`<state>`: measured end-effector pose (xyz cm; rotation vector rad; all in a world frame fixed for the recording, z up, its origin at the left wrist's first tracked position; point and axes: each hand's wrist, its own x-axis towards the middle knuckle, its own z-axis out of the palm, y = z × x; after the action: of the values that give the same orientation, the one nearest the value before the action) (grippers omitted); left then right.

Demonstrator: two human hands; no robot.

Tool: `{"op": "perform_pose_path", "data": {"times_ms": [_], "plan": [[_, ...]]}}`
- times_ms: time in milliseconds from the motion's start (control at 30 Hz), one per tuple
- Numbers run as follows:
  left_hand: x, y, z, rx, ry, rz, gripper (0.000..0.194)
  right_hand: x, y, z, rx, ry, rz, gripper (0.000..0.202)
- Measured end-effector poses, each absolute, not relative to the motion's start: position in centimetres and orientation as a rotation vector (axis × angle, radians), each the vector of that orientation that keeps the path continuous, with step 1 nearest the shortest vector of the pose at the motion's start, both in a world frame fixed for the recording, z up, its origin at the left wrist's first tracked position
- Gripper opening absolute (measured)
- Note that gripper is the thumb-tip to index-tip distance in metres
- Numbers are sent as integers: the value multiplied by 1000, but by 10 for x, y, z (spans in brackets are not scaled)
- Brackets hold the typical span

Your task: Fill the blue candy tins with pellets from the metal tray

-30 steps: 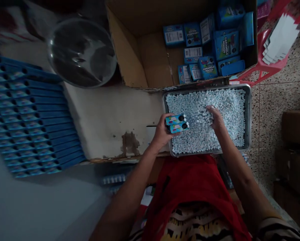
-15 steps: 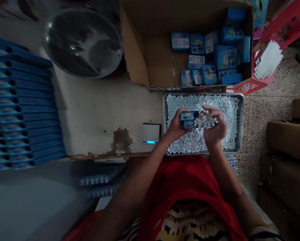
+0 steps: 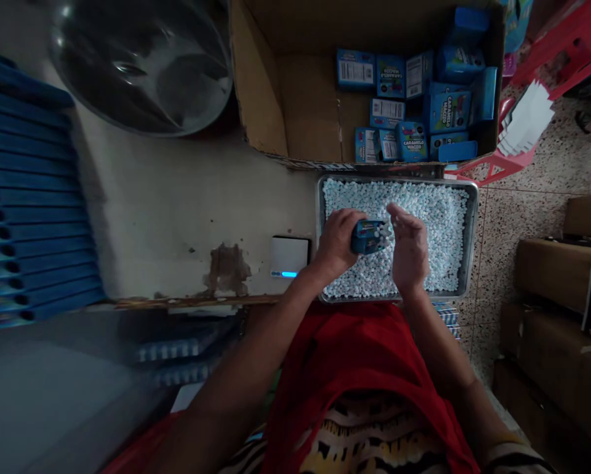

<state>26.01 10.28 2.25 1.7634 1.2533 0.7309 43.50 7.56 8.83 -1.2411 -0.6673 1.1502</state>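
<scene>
A small blue candy box (image 3: 367, 236) is gripped in my left hand (image 3: 339, 240), above the left half of a metal tray (image 3: 473, 250). White candies (image 3: 383, 233) show at the box's right end, which faces my right hand (image 3: 410, 250). That hand is upright with its fingers stretched out, a short way to the right of the box. Pale round candies (image 3: 436, 224) fill the tray beneath both hands. Left of the tray stands a small white scale (image 3: 290, 255) with a lit blue display.
Behind the tray, a cardboard carton (image 3: 308, 112) holds several blue boxes (image 3: 412, 141). A large metal bowl (image 3: 147, 72) sits at the back left. Stacked blue packaging (image 3: 43, 197) lines the left side. Brown cartons (image 3: 547, 270) and a red stool (image 3: 572, 52) are at the right.
The candies that lay in my right hand are gone from it, and its palm has turned toward the box. The whole view has shifted slightly.
</scene>
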Motion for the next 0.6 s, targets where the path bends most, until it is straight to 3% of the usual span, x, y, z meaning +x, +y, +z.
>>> {"op": "perform_pose_path", "data": {"times_ms": [167, 367, 467, 600], "plan": [[250, 111, 6, 1415, 1006, 903, 72, 500, 24, 39, -1634, -1116, 959, 42], [256, 104, -13, 1198, 904, 828, 96, 521, -6, -30, -2050, -2021, 764, 77], [258, 96, -10, 1152, 885, 796, 99, 522, 30, -48, -2107, -1911, 738, 67], [250, 88, -3, 1283, 948, 864, 84, 529, 80, -44, -2022, -1098, 973, 40]]}}
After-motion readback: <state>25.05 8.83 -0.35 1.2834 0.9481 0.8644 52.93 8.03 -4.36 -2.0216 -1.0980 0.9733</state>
